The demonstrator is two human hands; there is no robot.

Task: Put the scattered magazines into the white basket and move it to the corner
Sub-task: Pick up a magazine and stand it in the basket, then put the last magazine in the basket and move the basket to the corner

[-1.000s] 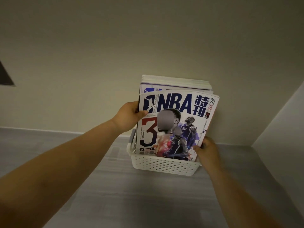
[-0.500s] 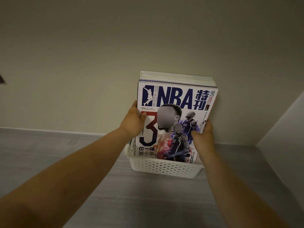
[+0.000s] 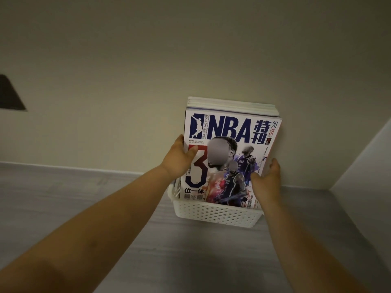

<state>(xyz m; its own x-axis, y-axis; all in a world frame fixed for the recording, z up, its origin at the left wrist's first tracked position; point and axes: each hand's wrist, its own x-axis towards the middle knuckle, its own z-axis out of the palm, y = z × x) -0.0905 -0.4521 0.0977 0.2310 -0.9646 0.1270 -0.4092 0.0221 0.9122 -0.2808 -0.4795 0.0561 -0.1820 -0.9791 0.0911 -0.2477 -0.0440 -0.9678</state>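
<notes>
The hands are apart, each clamped on one side of the magazines standing in the white basket point(image 3: 215, 214); the left hand point(image 3: 179, 159) grips the left edge with its thumb laid across the front cover; the right hand point(image 3: 267, 176) curls round the right edge. The front magazine point(image 3: 228, 132), an NBA special issue, stands upright just inside the basket's near wall and rises well above its rim; behind it, toward the basket's far side, the other magazines point(image 3: 232, 104) stand packed together, close to the wall point(image 3: 190, 60) behind the basket; whether they touch it I cannot tell. The basket sits on a grey surface point(image 3: 84, 187), near the corner to its right but not yet in it. The risk, I judge, is top-heaviness; the stack is tall and the basket shallow; pushing at the magazines alone could tip the basket or spill them sideways.
</notes>
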